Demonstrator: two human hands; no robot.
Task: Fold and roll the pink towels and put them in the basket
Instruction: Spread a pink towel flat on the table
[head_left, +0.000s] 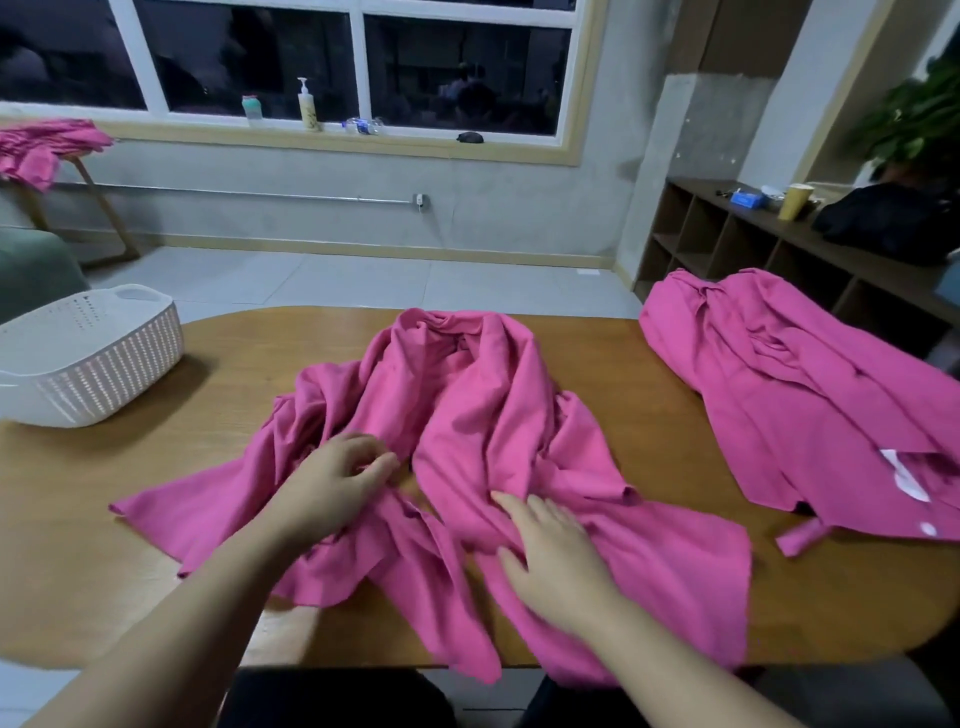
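Starting out, we pinch the crumpled towel (467, 415) in our left hand (332, 483), right hand (550, 551) flat beside; nothing folded, basket (88, 358) far left seemingly empty.

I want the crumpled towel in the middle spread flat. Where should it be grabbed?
Probably pinch the free corner of the crumpled towel from the left, and its right edge; both lie flat and exposed on the table.
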